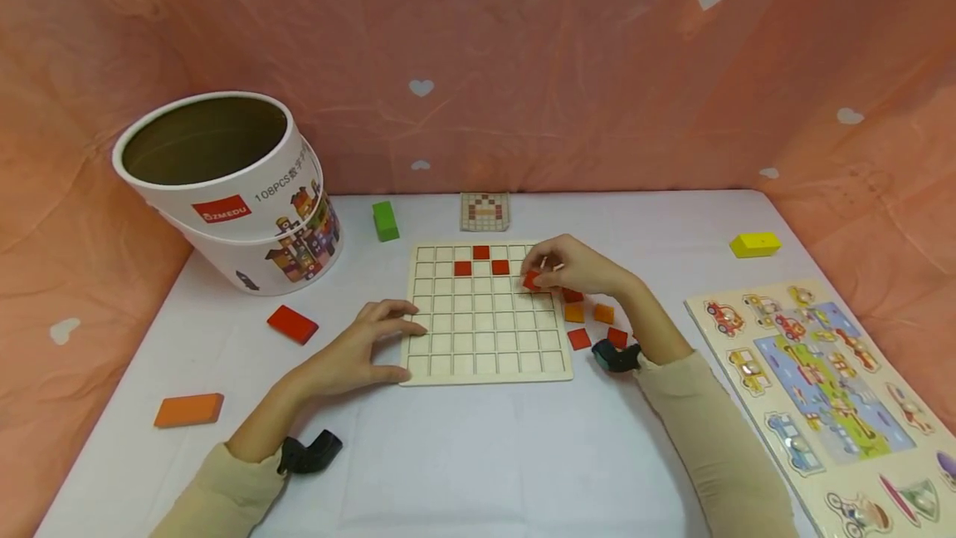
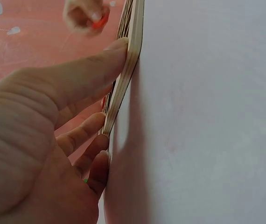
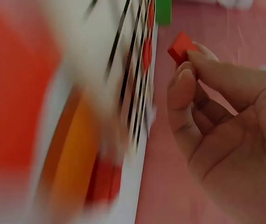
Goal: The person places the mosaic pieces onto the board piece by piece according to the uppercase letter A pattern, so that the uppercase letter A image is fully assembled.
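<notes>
A pale wooden grid board [image 1: 474,325] lies flat on the white table. Three red square tiles sit in its upper cells, one in the top row [image 1: 481,252] and two a row lower. My right hand [image 1: 575,264] is over the board's upper right part, pinching another red tile [image 3: 181,46] between thumb and fingertips. The left hand [image 1: 358,347] rests at the board's left edge, fingers spread, thumb near the lower corner. Loose orange tiles [image 1: 604,313] and red tiles [image 1: 578,339] lie beside the board's right edge, partly under the right forearm.
Behind the board is a small pattern card [image 1: 484,212]. A white bucket [image 1: 224,231] stands at the back left. Green [image 1: 385,221], red [image 1: 293,325], orange [image 1: 189,410] and yellow [image 1: 755,245] blocks lie around. A vehicle peg puzzle [image 1: 735,438] covers the right side.
</notes>
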Demonstrator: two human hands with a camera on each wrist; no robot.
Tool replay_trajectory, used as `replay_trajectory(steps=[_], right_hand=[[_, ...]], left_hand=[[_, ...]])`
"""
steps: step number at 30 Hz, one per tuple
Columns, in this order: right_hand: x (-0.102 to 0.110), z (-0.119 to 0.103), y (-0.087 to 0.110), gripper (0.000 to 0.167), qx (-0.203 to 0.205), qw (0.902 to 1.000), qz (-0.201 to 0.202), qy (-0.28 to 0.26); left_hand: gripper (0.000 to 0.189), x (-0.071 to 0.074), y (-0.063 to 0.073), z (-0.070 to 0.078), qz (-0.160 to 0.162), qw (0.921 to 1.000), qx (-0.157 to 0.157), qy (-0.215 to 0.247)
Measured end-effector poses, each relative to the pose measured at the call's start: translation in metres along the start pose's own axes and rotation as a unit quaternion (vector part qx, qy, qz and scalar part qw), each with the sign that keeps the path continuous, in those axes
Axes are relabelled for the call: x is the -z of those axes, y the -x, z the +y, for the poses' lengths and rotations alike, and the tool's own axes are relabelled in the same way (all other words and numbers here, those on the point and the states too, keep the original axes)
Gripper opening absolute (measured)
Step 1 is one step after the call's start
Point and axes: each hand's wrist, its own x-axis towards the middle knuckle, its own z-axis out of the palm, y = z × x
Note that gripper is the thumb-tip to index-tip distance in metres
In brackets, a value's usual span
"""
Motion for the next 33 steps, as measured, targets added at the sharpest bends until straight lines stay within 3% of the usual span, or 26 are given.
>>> replay_trajectory(steps=[3,7,14,22,27,30,33], right_hand=[[-0.015,-0.012,-0.032,0.016,0.026,0.9995,-0.015,-0.001],[-0.031,-0.024,-0.065,0.019,0.029,0.9991,-0.032,0.003],[-0.051,-0.034,-0.096,0.019,0.033,0.9984,-0.044,0.008],[-0.064,-0.035,-0.102,0.017,0.015,0.9986,-0.051,-0.004],[-0.064,-0.037,-0.097,0.018,0.013,0.999,-0.036,0.023],[-0.063,-0.039,-0.088,0.02,0.029,0.9972,-0.009,0.068],[-0.065,-0.043,-0.073,0.024,0.026,0.9868,0.011,0.159]], left_hand=[[0.049,0.0,0.001,0.0,0.002,1.0,-0.001,-0.003],[0.049,0.0,0.001,-0.001,0.001,1.0,0.0,-0.005],[0.05,0.0,0.001,-0.002,0.002,1.0,-0.002,-0.007],[0.05,0.001,0.002,-0.001,0.002,1.0,-0.003,-0.005],[0.05,0.001,0.003,-0.002,0.004,1.0,-0.002,-0.004],[0.05,0.001,0.002,-0.002,0.004,1.0,-0.003,0.0],[0.051,-0.001,0.002,-0.002,0.004,1.0,-0.002,0.003]])
